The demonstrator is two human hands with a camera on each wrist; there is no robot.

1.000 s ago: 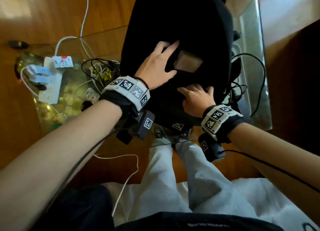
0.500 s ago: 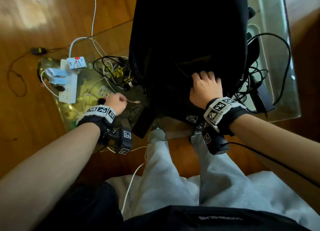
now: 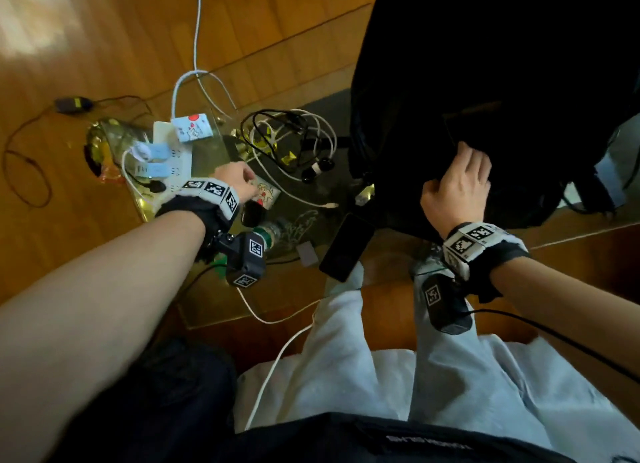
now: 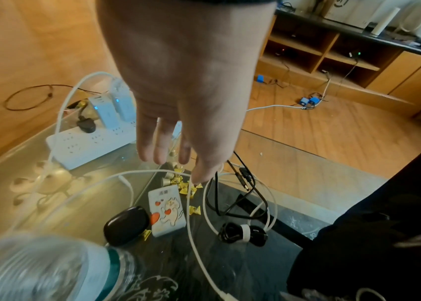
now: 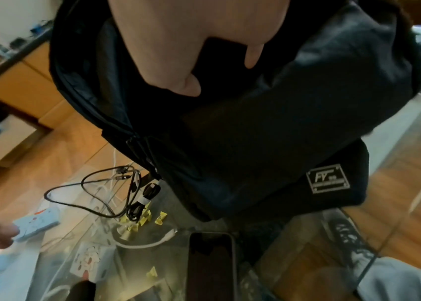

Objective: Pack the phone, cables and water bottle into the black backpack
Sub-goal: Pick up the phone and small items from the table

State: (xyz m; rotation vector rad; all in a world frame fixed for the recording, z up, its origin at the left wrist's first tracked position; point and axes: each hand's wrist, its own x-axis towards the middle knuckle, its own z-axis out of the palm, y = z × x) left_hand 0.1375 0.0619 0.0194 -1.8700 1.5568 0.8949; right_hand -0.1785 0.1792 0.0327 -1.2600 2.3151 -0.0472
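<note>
The black backpack [image 3: 485, 81] [image 5: 255, 132] stands on the glass table at the right. My right hand [image 3: 457, 185] grips the fabric at its opening. My left hand [image 3: 242, 182] [image 4: 193, 177] reaches over the cable pile, thumb and forefinger pinching a white cable [image 4: 196, 234] whose plug end [image 3: 330, 206] lies on the glass. A coiled black cable [image 3: 277, 130] [image 4: 240, 203] lies just beyond the hand. The dark phone [image 3: 346, 247] [image 5: 211, 264] lies at the table's near edge. The clear water bottle [image 4: 36, 268] sits under my left wrist, mostly hidden in the head view.
A white power strip [image 3: 162, 157] with chargers lies at the left. Near my left hand are a black earbud case [image 4: 126, 226], a white cartoon-printed case [image 4: 166, 209] and yellow candies [image 4: 183, 187]. The glass table edge [image 3: 277, 310] faces my legs.
My left hand has left the backpack and moved left to the cables, where it has taken the white cable. My right hand has kept its grip on the backpack.
</note>
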